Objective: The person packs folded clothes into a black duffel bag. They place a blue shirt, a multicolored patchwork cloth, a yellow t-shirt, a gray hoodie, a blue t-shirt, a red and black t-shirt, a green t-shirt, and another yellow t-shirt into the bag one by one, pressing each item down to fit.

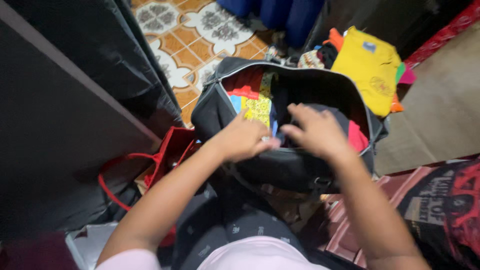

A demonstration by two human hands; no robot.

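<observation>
Black duffel bag (280, 165) gapes; both hands, left (245, 137) and right (317, 131), loosely spread over folded clothes (257, 100).

The scene is dim overall, with soft indoor light coming from the upper part of the view, where the patterned floor tiles (200, 35) and the yellow shirt (370, 65) are brightest. The left side sinks into near-black shadow on the dark panel (60, 130). Motion blur smears the left hand (245, 137) and the right hand (317, 131), so fingers lack sharp edges. The inside of the black bag (300, 87) is murky. No glare shows. Lines bend slightly toward the edges, and the near corners are soft.
</observation>
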